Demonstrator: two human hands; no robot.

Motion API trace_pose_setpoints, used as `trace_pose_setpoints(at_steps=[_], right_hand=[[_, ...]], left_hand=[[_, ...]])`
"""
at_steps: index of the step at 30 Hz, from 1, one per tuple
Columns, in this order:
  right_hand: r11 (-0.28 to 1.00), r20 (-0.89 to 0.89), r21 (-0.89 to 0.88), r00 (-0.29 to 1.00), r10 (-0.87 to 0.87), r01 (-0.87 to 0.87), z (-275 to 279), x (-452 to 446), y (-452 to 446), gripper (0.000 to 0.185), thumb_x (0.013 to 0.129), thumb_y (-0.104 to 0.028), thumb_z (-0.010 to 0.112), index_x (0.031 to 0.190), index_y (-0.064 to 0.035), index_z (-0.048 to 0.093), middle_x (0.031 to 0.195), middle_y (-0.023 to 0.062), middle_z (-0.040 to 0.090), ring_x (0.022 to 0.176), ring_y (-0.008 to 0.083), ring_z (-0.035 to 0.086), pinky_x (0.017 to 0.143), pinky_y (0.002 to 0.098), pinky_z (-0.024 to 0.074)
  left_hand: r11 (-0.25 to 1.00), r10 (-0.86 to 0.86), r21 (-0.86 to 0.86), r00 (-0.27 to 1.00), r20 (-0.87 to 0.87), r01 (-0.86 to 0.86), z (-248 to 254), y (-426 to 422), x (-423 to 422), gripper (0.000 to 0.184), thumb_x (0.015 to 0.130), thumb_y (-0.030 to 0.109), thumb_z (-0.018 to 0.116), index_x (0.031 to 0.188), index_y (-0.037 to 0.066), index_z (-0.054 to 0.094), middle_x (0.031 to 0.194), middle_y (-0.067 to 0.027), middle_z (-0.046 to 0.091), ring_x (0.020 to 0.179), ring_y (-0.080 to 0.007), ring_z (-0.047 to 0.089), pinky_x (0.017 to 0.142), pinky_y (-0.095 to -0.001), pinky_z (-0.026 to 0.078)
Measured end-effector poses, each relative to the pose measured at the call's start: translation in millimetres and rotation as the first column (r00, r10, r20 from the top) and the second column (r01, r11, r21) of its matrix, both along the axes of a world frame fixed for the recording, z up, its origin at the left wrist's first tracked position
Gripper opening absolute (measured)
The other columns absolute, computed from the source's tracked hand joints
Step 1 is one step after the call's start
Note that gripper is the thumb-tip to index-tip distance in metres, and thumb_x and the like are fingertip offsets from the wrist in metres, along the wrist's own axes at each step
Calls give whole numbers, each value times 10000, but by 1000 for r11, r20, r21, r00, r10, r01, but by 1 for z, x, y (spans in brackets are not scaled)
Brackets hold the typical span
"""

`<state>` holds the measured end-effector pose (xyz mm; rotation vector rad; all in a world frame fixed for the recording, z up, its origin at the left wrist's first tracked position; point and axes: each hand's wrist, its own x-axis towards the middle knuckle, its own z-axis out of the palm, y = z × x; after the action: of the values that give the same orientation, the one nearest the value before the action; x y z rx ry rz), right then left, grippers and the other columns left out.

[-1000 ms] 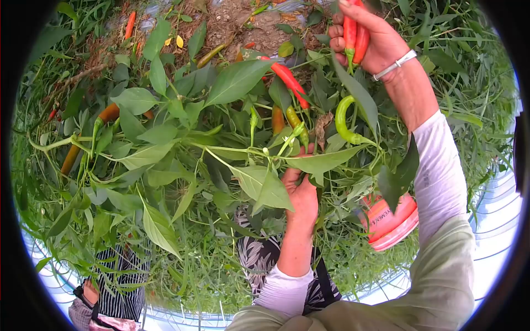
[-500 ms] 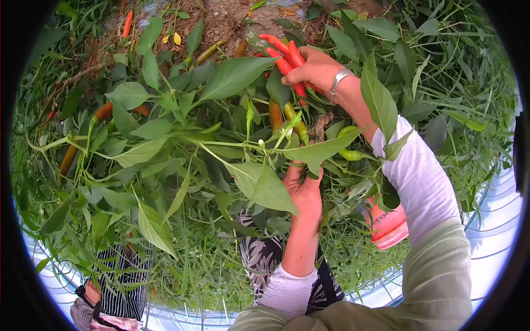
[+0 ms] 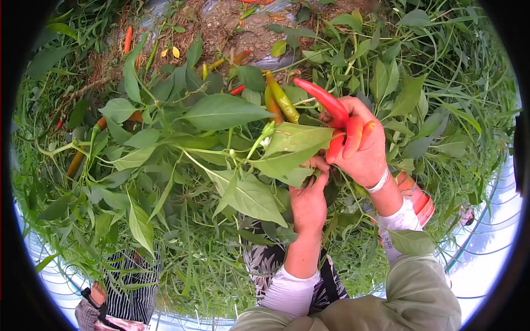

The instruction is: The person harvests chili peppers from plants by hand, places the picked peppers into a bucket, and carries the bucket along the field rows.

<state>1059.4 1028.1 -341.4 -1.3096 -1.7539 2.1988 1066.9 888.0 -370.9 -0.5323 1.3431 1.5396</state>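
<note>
My right hand (image 3: pixel 365 159) is closed around several red chili peppers (image 3: pixel 326 100). One long chili points up and left out of the grip, and shorter ones stick out between the fingers. Just left of and below it, my left hand (image 3: pixel 309 207) reaches up into the pepper plant. Its fingers are bent together, partly covered by a broad green leaf (image 3: pixel 292 144), so what they grip is hidden. A green-yellow chili (image 3: pixel 282 98) hangs above the left hand, beside a brownish-orange chili (image 3: pixel 273 105).
Leafy branches (image 3: pixel 226 113) spread across the left and middle. More ripening chilies (image 3: pixel 77 160) hang at the left, and a red one (image 3: pixel 128 39) at the upper left. Bare soil (image 3: pixel 221 27) lies beyond. Another person's hand (image 3: pixel 97 293) and striped clothing (image 3: pixel 131 281) show at lower left.
My right hand has come down and nearer to me with the red chilies, from the far side of the plant to beside my left hand. The left hand has shifted slightly; the branches have moved.
</note>
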Motion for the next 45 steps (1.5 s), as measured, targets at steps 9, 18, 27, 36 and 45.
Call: trace_pose_setpoints(at_steps=[9,18,27,36,45], right_hand=[[984,-275,23,948,-163,176,83,97,-28,366,656,-132,738,958,-25,559,884,88,585,771,209,585,702,312,469],[354,-126,-362,331,-935,862,140,341,-86,499,728,-148,634,1168,-35,428,885,64,516,814,217,538,757,378,473],[360,651,408,9,-759,839,188,555,-95,484,802,-264,630,1160,12,457,1040,114,579,902,221,572,822,365,455],[877,99,384,931,-351,289,135,234,45,172,867,-109,474,947,32,532,884,118,562,841,201,565,773,284,445],[552,542,146,533,650,-821,-114,-148,-1,213,714,-147,564,857,-32,672,921,181,639,858,329,618,727,392,500]], left_hand=[[982,156,74,965,212,-175,11,-14,4,248,831,179,509,1064,104,469,1096,-114,538,1028,-230,508,907,-370,403],[891,-394,-358,865,-311,278,-60,-60,-30,308,894,201,458,1121,1,518,1034,-148,577,909,-255,586,812,-378,492],[1000,-10,-23,993,-115,7,-32,-19,-7,285,838,63,465,1118,28,502,1063,-90,569,960,-191,557,826,-317,454],[940,277,175,955,109,-292,-10,10,15,141,846,24,539,982,62,534,1061,-86,592,960,-180,570,858,-311,444],[876,482,-162,801,356,-455,-84,-55,79,283,840,70,537,1117,51,479,1033,-85,582,958,-195,562,850,-317,447]])
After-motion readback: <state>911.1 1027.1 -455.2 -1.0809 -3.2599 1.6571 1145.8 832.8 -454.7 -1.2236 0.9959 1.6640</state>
